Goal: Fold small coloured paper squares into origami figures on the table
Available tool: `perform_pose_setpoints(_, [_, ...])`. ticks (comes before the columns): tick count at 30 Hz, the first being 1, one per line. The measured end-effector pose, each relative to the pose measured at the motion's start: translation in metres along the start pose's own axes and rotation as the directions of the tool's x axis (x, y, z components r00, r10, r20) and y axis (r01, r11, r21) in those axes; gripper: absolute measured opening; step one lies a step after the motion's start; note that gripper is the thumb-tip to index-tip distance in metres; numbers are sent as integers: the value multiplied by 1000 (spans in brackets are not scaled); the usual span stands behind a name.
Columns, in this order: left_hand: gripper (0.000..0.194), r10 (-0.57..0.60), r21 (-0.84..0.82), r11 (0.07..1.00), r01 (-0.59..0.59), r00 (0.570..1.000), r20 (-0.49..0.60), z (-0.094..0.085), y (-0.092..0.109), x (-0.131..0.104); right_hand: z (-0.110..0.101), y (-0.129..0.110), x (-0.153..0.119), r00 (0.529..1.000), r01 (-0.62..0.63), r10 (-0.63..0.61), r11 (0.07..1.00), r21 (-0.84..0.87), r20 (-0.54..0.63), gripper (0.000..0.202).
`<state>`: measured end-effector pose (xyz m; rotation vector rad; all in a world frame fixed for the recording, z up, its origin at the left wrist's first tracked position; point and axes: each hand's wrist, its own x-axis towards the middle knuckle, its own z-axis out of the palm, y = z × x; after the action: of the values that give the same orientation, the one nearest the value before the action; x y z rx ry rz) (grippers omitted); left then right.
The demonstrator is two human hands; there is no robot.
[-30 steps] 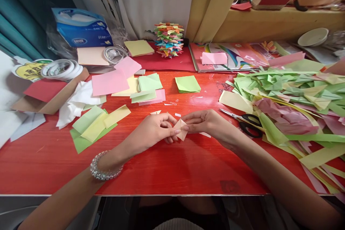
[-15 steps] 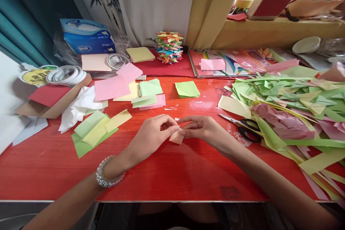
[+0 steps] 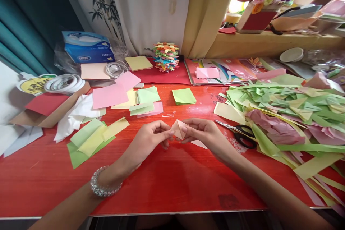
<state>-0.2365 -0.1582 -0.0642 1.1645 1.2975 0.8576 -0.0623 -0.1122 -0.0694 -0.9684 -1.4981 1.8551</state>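
Note:
Between my two hands a small piece of pale pink folded paper is held up just over the red table, its creases meeting at a point. My left hand, with a beaded bracelet at the wrist, pinches its left edge between thumb and fingers. On the other side my right hand grips it, thumb lying across the front. Another pale pink paper piece shows below my right hand; I cannot tell whether it touches the fingers. A stack of green square paper lies beyond the hands.
Black-handled scissors lie right of my right hand, beside a heap of green paper strips and folded pieces. Coloured sheets lie at the left. A multicoloured folded-paper stack stands at the back near a blue tissue box.
The folded paper has been raised and turned, so its creased face now shows. My hands have drawn slightly apart. The camera view has tilted up a little.

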Motion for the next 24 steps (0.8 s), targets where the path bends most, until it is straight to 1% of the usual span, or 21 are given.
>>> perform_pose_setpoints(2, [16,-5,-13,1000,5,1000,-12,-1,2,0,0,0,0,1000,-7,7,1000,3,13,24])
perform_pose_setpoints(7, [18,11,-35,999,-11,1000,-10,1,0,0,2,4,0,1000,-22,22,1000,-9,0,27])
perform_pose_setpoints(10, [17,19,-21,1000,-20,999,-40,3,-3,1,3,6,0,999,-41,42,998,-37,29,28])
perform_pose_setpoints(13, [16,32,6,999,-32,999,-42,3,-4,1,1,6,0,997,-35,38,998,-50,64,25])
perform_pose_setpoints(18, [19,93,-16,995,-95,994,-62,3,-4,1,-2,4,1,995,-69,68,998,7,77,23])
perform_pose_setpoints(22, [15,92,-28,995,-95,992,-87,2,-6,1,-1,5,2,997,-63,60,996,65,42,19])
perform_pose_setpoints(24, [14,84,-60,994,-90,991,-101,2,-6,1,0,7,2,999,-45,43,994,99,24,18])
